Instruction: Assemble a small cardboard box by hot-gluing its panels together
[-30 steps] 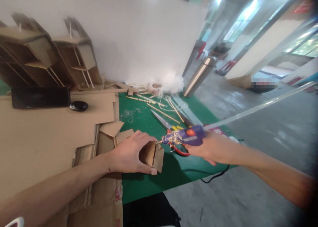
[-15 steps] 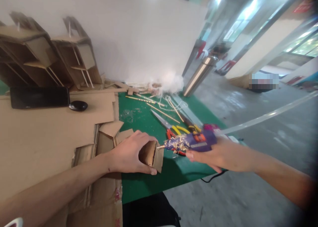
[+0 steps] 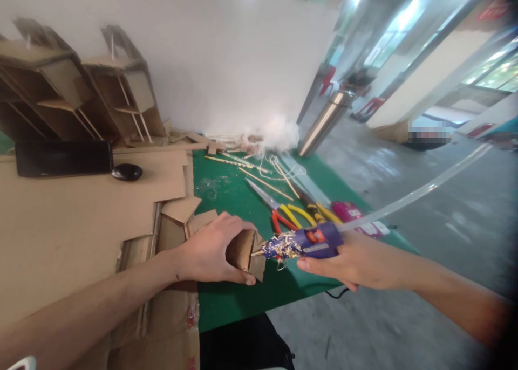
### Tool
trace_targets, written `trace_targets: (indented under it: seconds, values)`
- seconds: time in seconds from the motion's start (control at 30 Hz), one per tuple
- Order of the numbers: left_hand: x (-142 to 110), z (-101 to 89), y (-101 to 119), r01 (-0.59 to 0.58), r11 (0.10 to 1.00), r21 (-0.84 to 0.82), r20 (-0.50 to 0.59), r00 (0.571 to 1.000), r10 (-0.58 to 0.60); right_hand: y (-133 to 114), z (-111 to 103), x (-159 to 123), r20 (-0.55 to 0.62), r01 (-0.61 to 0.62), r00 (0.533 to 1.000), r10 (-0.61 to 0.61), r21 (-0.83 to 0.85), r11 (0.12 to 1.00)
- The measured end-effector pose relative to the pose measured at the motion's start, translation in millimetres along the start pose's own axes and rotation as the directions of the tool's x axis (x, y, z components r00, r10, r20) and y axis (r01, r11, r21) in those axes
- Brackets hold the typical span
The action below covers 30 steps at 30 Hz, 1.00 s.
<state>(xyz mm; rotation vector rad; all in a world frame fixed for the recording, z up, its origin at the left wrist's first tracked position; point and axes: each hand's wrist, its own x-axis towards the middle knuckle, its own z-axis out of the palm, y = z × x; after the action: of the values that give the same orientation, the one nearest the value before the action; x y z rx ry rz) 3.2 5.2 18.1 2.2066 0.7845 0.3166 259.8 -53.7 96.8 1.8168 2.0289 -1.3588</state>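
My left hand [image 3: 216, 248] is wrapped round a small folded cardboard piece [image 3: 243, 250], thumb below and fingers above. In my right hand [image 3: 348, 259] is a blue hot glue gun [image 3: 305, 241] with an orange part on its side and wood-coloured shavings stuck round its front. Its metal nozzle meets the edge of the cardboard piece. From the gun's back end a long clear glue stick [image 3: 421, 191] runs up to the right. Just behind the gun lie scissors [image 3: 279, 205] with red-orange handles and yellow-handled pliers [image 3: 301, 213].
Cardboard sheets [image 3: 89, 213] cover the left side of the green table [image 3: 226, 300]. On them rest a black phone-like slab [image 3: 62, 158] and a black mouse [image 3: 127, 171]. Cardboard shelf models [image 3: 121, 95] stand at the back left, thin sticks [image 3: 265, 184] and a steel bottle [image 3: 327, 122] farther right.
My right hand has brought the glue gun left and slightly down, so its nozzle has slid along the cardboard edge. The glue stick swung with it. My left hand stays still.
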Motion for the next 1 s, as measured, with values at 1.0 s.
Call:
trace_targets:
  seconds: [1.0]
  values:
    - [-2, 2.2, -3, 0.011, 1.000, -0.005, -0.014, 1.000, -0.011, 3, 0, 11, -0.219, -0.197, 0.960, 0.176, -0.078, 0.977]
